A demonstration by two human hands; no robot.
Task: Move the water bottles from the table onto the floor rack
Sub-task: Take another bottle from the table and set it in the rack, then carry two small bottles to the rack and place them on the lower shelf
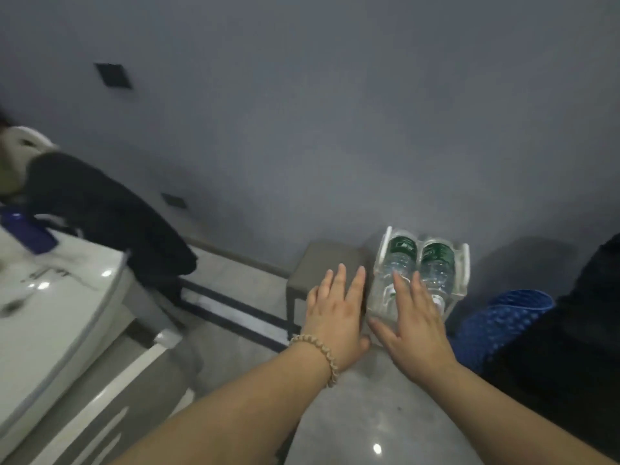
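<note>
A clear floor rack point(464, 263) stands on the grey floor against the wall. Two water bottles with green labels lie in it side by side, the left bottle point(401, 251) and the right bottle point(437, 260), caps toward me. My right hand point(414, 322) is spread flat with straight fingers over the rack's near end, fingertips reaching the bottle necks. My left hand point(335, 310), with a bead bracelet at the wrist, hovers flat with straight fingers just left of the rack, over a grey stool. Neither hand holds anything.
A grey square stool point(322, 260) stands left of the rack. A glossy white table point(50, 297) fills the left side, with a dark cloth point(110, 213) draped behind it. A blue perforated object point(503, 320) and dark fabric point(570, 330) lie to the right.
</note>
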